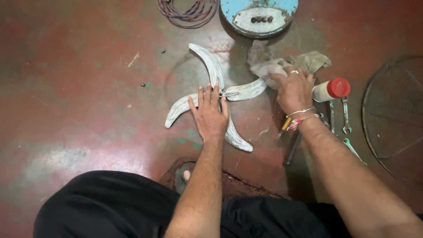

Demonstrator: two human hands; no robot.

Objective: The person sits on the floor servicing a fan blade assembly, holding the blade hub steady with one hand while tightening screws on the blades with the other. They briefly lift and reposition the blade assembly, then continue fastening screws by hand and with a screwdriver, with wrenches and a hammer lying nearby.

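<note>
On the red floor (79,88) lies a four-blade fan propeller (213,72), between the person's knees and a blue fan base (259,13). It looks stiff, light and dusty, probably best held at the hub. The left hand (210,115) presses flat there, fingers spread open. The right hand (294,90), fingers closed on a soft grey rag (264,64), rubs the right blade.

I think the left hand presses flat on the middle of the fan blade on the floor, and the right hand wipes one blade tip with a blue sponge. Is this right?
Not quite. The head view shows the right hand wiping with a grey, dirty rag, not a blue sponge. The rest holds: the left hand presses flat on the middle of the fan blade on the floor.
</note>
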